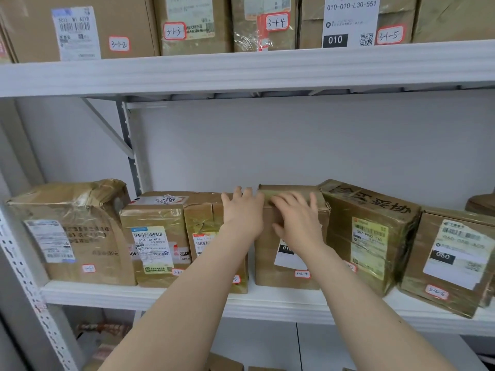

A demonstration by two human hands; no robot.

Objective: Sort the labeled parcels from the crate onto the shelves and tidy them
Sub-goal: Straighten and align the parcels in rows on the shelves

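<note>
A row of taped brown parcels stands on the middle shelf [150, 297]. The parcel tagged 3-2-4 [270, 266] stands upright in the middle of the row. My left hand [242, 212] lies with straight fingers at that parcel's upper left edge, between it and the parcel tagged 3-2-3 [203, 223]. My right hand [297, 218] rests flat with spread fingers on the front top of the 3-2-4 parcel. A tilted parcel with yellow labels [372, 236] leans against its right side.
More parcels stand at the left [77, 231] and the far right [452, 261] of the same shelf. The upper shelf [241, 70] carries boxes tagged 3-1-2 to 3-1-5. Boxes show on the level below [104, 341]. A perforated metal upright [24, 277] runs down the left.
</note>
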